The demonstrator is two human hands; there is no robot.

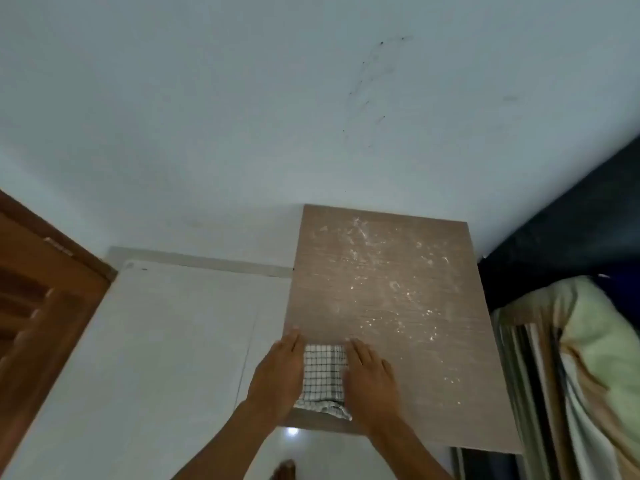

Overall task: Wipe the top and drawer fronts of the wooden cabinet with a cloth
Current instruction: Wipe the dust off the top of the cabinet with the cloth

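The wooden cabinet's brown top (398,306) fills the middle right, speckled with white dust and crumbs. A folded white cloth with a black grid pattern (323,374) lies flat on its near left corner. My left hand (277,379) rests flat on the cloth's left edge, fingers straight and together. On the cloth's right edge lies my right hand (372,382), also flat. Both palms press down on it. The drawer fronts are out of sight below the top's front edge.
A pale wall (311,98) stands behind the cabinet. White floor tiles (156,358) spread to the left, with a brown wooden door (41,306) at the far left. A bed with a pale green pillow (606,341) and a dark headboard sits tight against the cabinet's right side.
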